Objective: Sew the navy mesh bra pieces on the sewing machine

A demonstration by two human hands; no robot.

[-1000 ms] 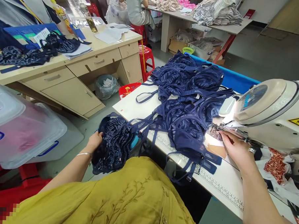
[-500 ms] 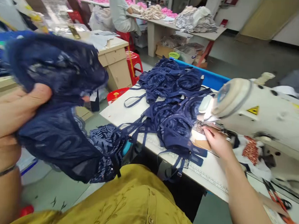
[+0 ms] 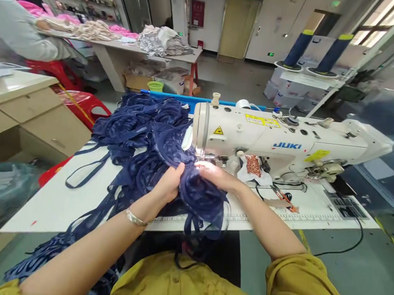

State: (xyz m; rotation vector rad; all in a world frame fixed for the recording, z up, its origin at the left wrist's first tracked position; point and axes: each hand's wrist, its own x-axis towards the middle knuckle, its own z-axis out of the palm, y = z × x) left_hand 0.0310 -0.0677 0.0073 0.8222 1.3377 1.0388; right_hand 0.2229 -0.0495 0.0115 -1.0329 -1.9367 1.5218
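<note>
I'm clutching the navy lace garment [image 3: 203, 200] with both hands closed on it, left hand [image 3: 169, 185] and right hand [image 3: 215, 174] bunching its edge right under the lamp of the sewing machine [image 3: 265, 137], likely so the light is falling on the fabric. It's sitting at the front edge of the bench [image 3: 51, 202], straps dangling over. A heap of matching navy pieces [image 3: 136, 123] is crowding in from the left, while orange snips [image 3: 284, 198] are lying to the right.
</note>
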